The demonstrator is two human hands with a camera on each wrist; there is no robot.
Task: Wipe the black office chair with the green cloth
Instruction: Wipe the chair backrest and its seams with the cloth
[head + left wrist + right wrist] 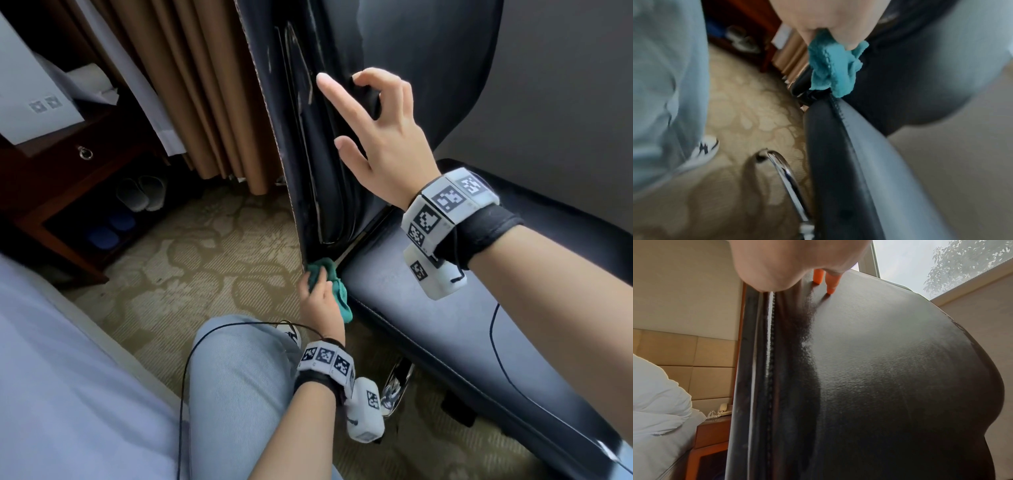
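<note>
The black office chair stands side-on, its worn backrest (329, 192) upright and its seat (411, 308) running toward me. My left hand (320, 301) grips the bunched green cloth (344, 301) and presses it into the corner where the backrest meets the seat. The left wrist view shows the cloth (830, 69) hanging from my fingers over the seat's stitched edge (838, 112). Higher up, my right hand (373, 130) holds the backrest's side edge, thumb on the edge and index finger straight. Its curled fingertips (831, 287) touch the padded front of the backrest (879, 369).
A bed (51, 377) lies at the left and my jeans-clad knee (239, 394) is beside the seat. Behind stand a wooden nightstand (51, 178) with slippers (140, 193) under it and brown curtains (191, 85). A chrome chair leg (785, 175) crosses the patterned carpet.
</note>
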